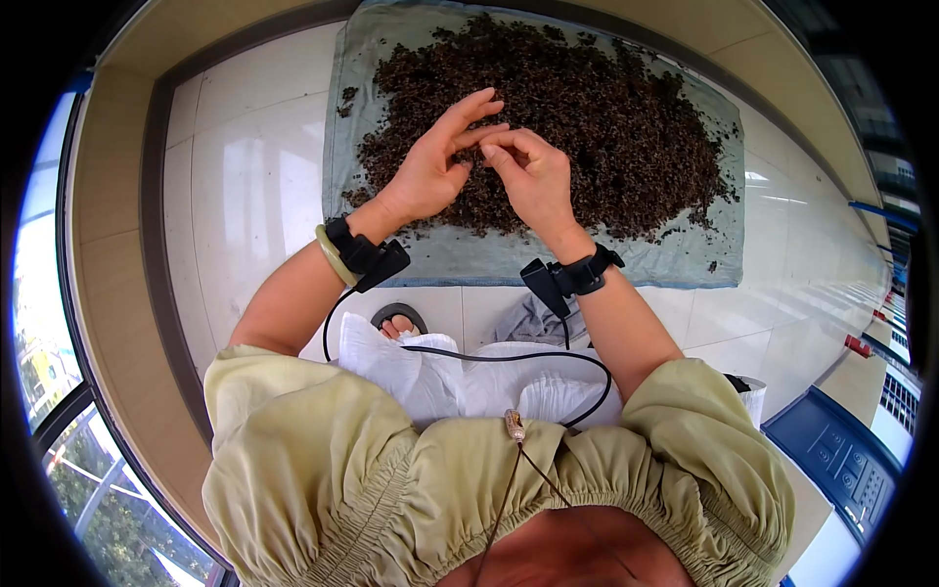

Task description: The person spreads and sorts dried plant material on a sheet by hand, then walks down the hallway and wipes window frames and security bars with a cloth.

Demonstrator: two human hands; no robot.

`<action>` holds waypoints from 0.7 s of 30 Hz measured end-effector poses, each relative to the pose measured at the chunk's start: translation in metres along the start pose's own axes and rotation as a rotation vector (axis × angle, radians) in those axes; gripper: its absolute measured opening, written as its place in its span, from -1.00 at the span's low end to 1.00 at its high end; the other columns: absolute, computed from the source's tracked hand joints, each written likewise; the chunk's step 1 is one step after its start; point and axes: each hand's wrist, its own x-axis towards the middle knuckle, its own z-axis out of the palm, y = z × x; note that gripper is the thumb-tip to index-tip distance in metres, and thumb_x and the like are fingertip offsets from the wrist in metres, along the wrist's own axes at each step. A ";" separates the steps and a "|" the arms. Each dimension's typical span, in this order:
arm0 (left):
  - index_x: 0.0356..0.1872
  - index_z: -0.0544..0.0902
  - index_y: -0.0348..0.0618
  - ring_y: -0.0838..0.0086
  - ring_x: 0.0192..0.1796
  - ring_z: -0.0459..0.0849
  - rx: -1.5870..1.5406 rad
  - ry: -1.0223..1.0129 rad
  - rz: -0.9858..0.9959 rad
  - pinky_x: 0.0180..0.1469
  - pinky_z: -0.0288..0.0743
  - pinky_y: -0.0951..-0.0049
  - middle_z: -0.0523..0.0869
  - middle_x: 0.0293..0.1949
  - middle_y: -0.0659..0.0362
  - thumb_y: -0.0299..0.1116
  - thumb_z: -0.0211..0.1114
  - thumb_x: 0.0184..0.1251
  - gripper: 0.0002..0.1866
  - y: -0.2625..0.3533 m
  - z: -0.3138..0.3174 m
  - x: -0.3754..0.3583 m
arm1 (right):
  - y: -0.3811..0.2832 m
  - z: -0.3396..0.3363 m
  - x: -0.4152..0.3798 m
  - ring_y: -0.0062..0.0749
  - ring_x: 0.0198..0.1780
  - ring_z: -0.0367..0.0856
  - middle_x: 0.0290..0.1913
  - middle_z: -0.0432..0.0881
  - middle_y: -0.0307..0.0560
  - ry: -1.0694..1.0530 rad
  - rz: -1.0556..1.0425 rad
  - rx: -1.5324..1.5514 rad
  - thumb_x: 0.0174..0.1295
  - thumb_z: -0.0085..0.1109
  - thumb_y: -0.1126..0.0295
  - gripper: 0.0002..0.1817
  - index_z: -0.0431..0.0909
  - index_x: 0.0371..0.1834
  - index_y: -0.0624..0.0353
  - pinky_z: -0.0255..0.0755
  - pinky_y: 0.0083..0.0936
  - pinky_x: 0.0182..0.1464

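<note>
A large heap of dark brown, dried plant bits (606,127) lies spread over a pale grey-green cloth (675,264) on the floor. Above its near left part, my left hand (435,161) is open, with several fingers stretched out and the thumb apart. My right hand (536,181) is closed in a pinch of thumb and forefinger, right at the left fingertips. Whatever the pinch holds, if anything, is too small to make out. Each wrist wears a black strap with a small box, joined by a black cable (489,357).
White floor tiles (254,186) surround the cloth, with a dark border and beige wall on the left. Close to my body are a sandalled foot (398,323), white fabric (430,377) and a grey crumpled cloth (528,318). A blue panel (831,460) stands at lower right.
</note>
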 end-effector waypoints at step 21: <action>0.39 0.35 -0.08 0.18 0.38 0.37 0.838 0.054 -0.240 0.39 0.29 0.20 0.45 0.33 0.04 -0.52 0.34 0.15 -0.29 -0.055 -0.048 -0.015 | 0.071 -0.031 -0.006 -0.26 0.05 0.50 -0.01 0.55 -0.07 0.219 0.229 -0.409 0.34 0.20 0.27 -0.78 0.53 -0.15 0.21 0.42 -0.30 -0.01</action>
